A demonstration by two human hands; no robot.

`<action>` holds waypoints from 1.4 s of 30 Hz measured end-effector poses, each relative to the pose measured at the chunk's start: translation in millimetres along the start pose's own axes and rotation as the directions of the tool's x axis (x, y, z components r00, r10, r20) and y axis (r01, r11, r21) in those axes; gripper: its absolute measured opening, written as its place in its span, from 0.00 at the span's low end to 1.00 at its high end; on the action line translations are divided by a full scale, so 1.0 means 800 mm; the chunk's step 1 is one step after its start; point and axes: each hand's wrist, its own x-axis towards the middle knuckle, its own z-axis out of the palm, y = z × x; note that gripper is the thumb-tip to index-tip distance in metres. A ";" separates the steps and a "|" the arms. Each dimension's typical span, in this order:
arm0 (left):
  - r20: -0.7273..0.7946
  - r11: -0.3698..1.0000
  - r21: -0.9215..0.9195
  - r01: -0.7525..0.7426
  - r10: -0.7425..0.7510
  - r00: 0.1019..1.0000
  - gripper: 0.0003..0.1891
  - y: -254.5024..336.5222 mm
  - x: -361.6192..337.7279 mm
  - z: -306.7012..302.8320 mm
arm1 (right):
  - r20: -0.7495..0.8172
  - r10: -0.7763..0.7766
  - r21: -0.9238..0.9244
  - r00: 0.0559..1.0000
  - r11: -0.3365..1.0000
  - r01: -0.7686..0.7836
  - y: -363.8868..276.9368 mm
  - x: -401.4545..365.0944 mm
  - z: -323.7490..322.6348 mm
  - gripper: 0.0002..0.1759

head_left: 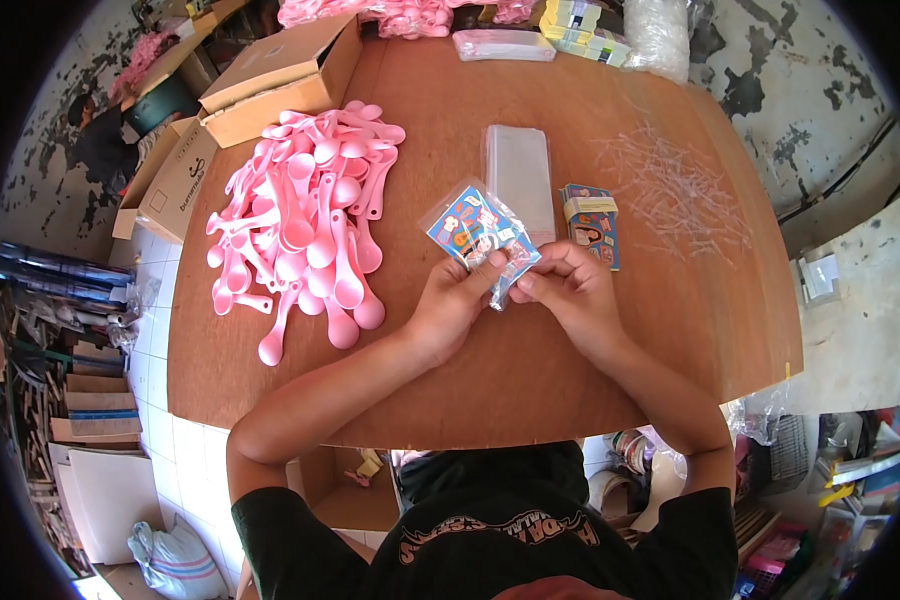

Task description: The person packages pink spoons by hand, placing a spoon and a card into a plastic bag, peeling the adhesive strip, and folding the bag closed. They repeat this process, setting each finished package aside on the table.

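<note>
My left hand (459, 302) is closed on a small clear plastic bag with a blue printed card (467, 224) inside, its thumb pressed over the lower part. At the bag's right edge, my right hand (572, 300) pinches the plastic between thumb and fingers. Just beyond my hands lies a stack of clear plastic bags (521, 165). To the right of it is a stack of blue printed cards (595, 240) held by a pale band. A big heap of pink plastic spoons (305, 210) covers the table on the left.
Thin clear plastic strips (680, 190) lie scattered on the wooden table (420, 400) at right. A cardboard box (280, 75) stands behind the spoons. Along the far edge are pink items (390, 14), a clear-wrapped pack (503, 45), banded yellowish stacks (582, 32) and a plastic roll (657, 38).
</note>
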 end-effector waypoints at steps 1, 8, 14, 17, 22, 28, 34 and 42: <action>0.009 0.999 0.042 0.016 -0.017 1.000 0.15 -0.001 -0.001 0.001 | 0.008 -0.016 -0.036 1.000 0.999 0.016 0.002 0.000 -0.002 0.09; 0.122 0.993 0.106 0.059 -0.072 0.990 0.14 -0.016 -0.005 -0.003 | -0.058 -0.065 -0.075 0.996 0.995 0.060 -0.004 -0.004 0.007 0.10; 0.126 0.980 0.185 -0.073 0.051 0.991 0.15 -0.007 -0.008 0.010 | -0.034 0.048 -0.084 0.998 0.995 -0.050 0.006 -0.002 -0.008 0.06; 0.018 0.985 -0.152 -0.083 0.087 0.996 0.15 0.011 -0.002 0.007 | -0.025 0.112 -0.050 0.993 0.992 -0.113 0.000 -0.004 -0.001 0.05; -0.006 0.976 -0.205 -0.072 0.072 0.997 0.14 0.013 0.008 -0.012 | 0.032 0.109 -0.020 0.993 0.994 -0.109 -0.003 -0.007 0.004 0.07; -0.075 0.984 -0.160 -0.078 0.067 0.995 0.15 0.012 0.005 -0.005 | 0.133 0.152 0.006 0.979 0.988 -0.154 -0.004 -0.008 -0.004 0.07; -0.008 0.989 -0.145 -0.003 0.002 1.000 0.16 0.007 0.001 -0.004 | 0.023 -0.019 -0.069 1.000 0.997 0.021 0.007 -0.006 0.001 0.08; 0.113 0.978 -0.176 0.111 -0.092 0.989 0.20 -0.002 0.002 -0.005 | -0.070 -0.035 0.044 0.997 0.998 0.038 0.014 -0.004 -0.002 0.16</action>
